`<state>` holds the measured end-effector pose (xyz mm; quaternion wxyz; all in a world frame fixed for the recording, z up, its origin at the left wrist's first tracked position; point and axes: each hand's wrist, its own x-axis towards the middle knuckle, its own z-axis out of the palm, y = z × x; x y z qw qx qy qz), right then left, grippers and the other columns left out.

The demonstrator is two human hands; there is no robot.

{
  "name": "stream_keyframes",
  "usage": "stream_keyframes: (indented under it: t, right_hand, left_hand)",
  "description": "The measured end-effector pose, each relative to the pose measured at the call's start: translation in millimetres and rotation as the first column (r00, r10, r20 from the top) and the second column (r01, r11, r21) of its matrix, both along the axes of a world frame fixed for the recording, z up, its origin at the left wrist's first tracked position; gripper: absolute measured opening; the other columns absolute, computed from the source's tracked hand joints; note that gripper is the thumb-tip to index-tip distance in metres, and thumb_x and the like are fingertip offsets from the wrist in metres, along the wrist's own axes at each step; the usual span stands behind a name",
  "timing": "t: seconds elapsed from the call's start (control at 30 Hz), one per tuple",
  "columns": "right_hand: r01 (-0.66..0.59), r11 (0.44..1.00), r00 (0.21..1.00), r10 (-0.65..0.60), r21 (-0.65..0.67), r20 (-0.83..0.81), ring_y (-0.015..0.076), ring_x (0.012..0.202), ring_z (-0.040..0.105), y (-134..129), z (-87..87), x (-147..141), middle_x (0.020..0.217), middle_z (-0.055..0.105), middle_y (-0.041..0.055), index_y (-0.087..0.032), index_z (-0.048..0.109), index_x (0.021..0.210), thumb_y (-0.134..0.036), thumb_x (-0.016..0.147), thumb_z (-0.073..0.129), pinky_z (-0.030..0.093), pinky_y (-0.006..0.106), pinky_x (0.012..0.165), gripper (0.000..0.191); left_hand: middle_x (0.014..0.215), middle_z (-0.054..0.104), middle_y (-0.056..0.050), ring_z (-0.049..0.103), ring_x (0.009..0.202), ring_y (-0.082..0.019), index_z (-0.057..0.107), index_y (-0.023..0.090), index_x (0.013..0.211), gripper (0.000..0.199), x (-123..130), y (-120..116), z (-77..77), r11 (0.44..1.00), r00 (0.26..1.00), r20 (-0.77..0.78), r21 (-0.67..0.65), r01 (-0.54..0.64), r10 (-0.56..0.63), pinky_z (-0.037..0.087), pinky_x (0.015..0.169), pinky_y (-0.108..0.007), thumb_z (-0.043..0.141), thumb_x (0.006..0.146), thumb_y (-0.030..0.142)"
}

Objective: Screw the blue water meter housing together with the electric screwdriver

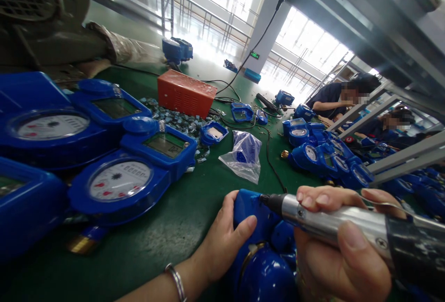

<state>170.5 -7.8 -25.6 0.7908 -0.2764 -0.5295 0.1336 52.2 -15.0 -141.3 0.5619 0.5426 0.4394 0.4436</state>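
Note:
My right hand (344, 242) is wrapped round a silver and black electric screwdriver (333, 223), held nearly level. Its black tip meets the top edge of a blue water meter (266, 265), whose back side seems to face me. Against the near left side of that meter, my left hand (225, 235) grips its upper part with fingers and thumb. To the left on the table, another blue water meter (121, 179) shows a round dial and a small display. Just beyond my left hand lies a clear plastic bag (245, 154) with small blue parts inside.
More blue meters (52, 126) crowd the left, others (323, 154) the right. An orange box (186, 91) stands amid scattered small pieces (174, 123) on the green table (187, 223). Cables cross behind the bag. A large blower (41, 19) is at upper left; co-workers (333, 98) sit at right.

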Motion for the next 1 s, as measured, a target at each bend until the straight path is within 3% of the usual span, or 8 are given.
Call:
stream_keyframes:
  t: [0.23,0.4,1.0]
  right_hand:
    - [-0.003,0.999,1.000,0.003,0.040,0.000,0.0160,0.052,0.053,-0.8,-0.1,-1.2,0.064,0.058,-0.0051,-0.018,0.048,0.098,-0.018,0.060,0.046,0.049,0.036,0.054,0.038]
    - [-0.033,0.998,0.998,0.030,-0.056,-0.059,0.0161,0.054,0.052,-1.9,3.3,-2.2,0.064,0.059,-0.0068,-0.020,0.047,0.094,-0.017,0.059,0.048,0.048,0.037,0.058,0.035]
    - [0.008,0.997,1.000,-0.009,0.072,0.015,0.0170,0.055,0.056,-0.6,-0.8,10.7,0.068,0.061,-0.0043,-0.018,0.049,0.101,-0.020,0.066,0.051,0.051,0.039,0.059,0.036]
  left_hand:
    - [0.128,0.047,-0.011,0.043,0.118,-0.029,0.029,0.018,0.133,0.066,-0.7,1.0,0.7,1.000,1.000,0.000,0.004,0.006,-0.006,0.033,0.102,-0.045,0.048,0.084,0.059]
    - [0.128,0.047,-0.012,0.044,0.118,-0.030,0.029,0.017,0.133,0.068,-1.1,-0.3,1.2,1.000,1.000,-0.008,-0.004,0.003,-0.003,0.034,0.102,-0.045,0.048,0.083,0.059]
    - [0.124,0.052,-0.012,0.049,0.114,-0.030,0.032,0.017,0.132,0.068,-1.9,1.5,-0.8,1.000,0.999,0.041,-0.014,-0.007,0.008,0.039,0.099,-0.046,0.052,0.081,0.059]
